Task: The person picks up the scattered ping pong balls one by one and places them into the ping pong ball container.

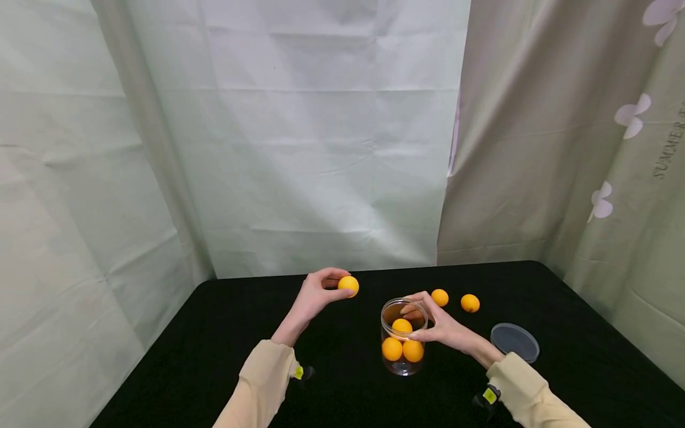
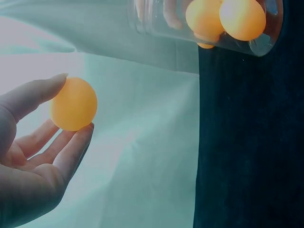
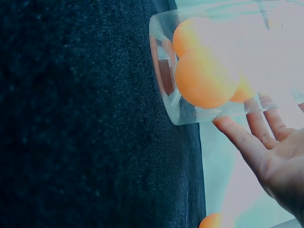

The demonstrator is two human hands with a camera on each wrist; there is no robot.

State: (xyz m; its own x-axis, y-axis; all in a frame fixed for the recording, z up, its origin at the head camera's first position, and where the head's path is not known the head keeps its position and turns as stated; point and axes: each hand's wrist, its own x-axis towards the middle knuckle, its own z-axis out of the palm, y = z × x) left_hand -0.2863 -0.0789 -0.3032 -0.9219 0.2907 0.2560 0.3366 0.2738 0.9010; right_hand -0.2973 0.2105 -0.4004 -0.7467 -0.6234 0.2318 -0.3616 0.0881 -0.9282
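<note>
My left hand (image 1: 317,295) pinches an orange ping-pong ball (image 1: 348,286) between thumb and fingertips, raised above the table to the left of the jar. The same ball (image 2: 74,104) shows large in the left wrist view. My right hand (image 1: 440,326) grips the upper part of a clear jar (image 1: 403,367), thumb at the near side and fingers around the back. The jar stands upright and its mouth is uncovered. Inside it lie three orange balls, two low down and one ball (image 1: 402,326) on top of them. In the right wrist view, fingers (image 3: 240,137) lie along the jar's wall.
Two more ping-pong balls, one ball (image 1: 440,297) just behind my right hand and another ball (image 1: 470,303) to its right, lie on the black table (image 1: 342,392). A round grey lid (image 1: 515,342) lies beside my right wrist. Pale curtains (image 1: 321,148) hang behind the table.
</note>
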